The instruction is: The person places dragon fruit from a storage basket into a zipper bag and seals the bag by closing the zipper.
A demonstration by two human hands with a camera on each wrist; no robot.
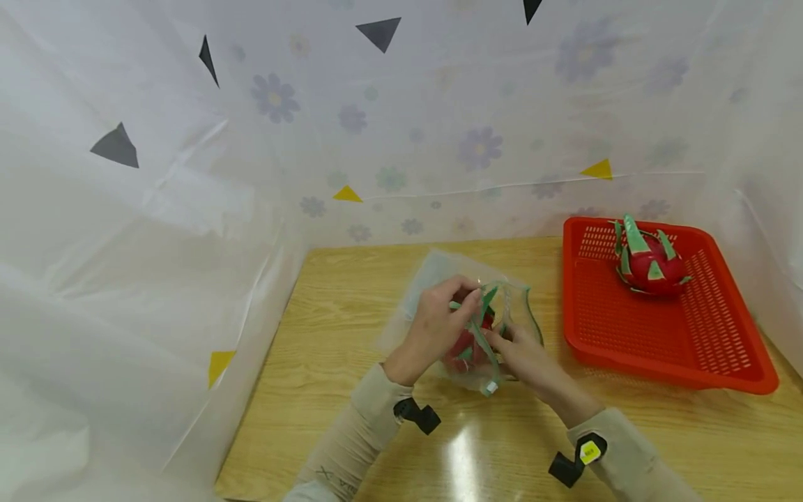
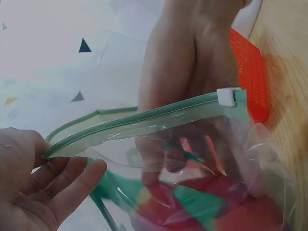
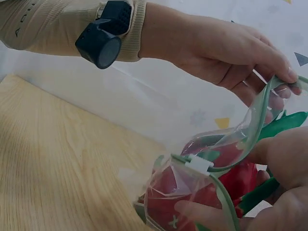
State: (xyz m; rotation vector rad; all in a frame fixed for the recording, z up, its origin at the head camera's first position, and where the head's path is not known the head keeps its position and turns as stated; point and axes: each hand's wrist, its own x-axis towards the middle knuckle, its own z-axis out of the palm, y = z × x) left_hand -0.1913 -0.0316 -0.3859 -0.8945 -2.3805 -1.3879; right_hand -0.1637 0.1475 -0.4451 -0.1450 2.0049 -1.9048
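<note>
A clear slider zip bag (image 1: 433, 272) with green edging lies tilted on the table, its mouth held apart. My left hand (image 1: 439, 317) pinches one end of the green zip edge (image 2: 134, 116) between thumb and fingers. Inside the bag is a red dragon fruit (image 1: 463, 346) with green scales. My right hand (image 1: 530, 357) reaches through the mouth, its fingers and thumb curled round the fruit near its green tips (image 3: 260, 195). The white slider (image 2: 225, 97) sits at the other end of the zip. The plastic partly veils the right fingers.
To the right stands a red perforated basket (image 1: 608, 310) holding another dragon fruit (image 1: 655, 270). The wooden table (image 1: 326, 300) meets a translucent sheet wall (image 1: 477, 90) at the back and left.
</note>
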